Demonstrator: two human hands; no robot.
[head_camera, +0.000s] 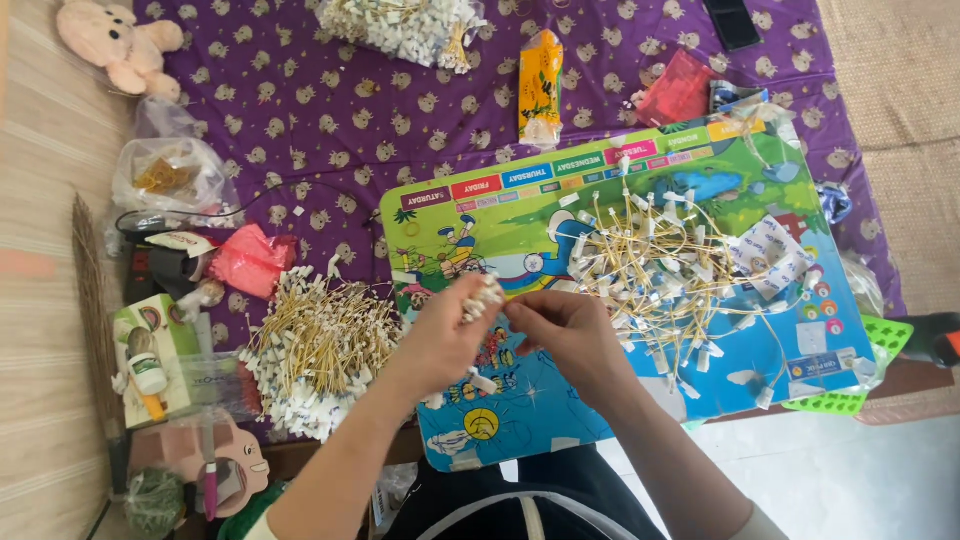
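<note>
The left hand (445, 335) pinches a small bunch of white tags on tan strings (484, 297) above the colourful cartoon board (560, 400); the right hand (565, 335) pinches shut beside it, contents hidden; keeping tag ends level should help; loose pile (660, 270) lies right, bundled heap (315, 350) left

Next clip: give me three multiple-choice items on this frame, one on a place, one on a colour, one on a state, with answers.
1. Where is the loose pile of tags?
A. on the picture board
B. on the floor
C. inside a bag

2. What colour is the cloth?
A. green
B. purple
C. white

3. What is the left hand doing?
A. resting flat
B. holding a bunch of tags
C. gripping a pen

Answers: 1 A, the pile lies on the picture board. 2 B, purple with a small pale print. 3 B, white tag ends stick out above its fingers.
</note>
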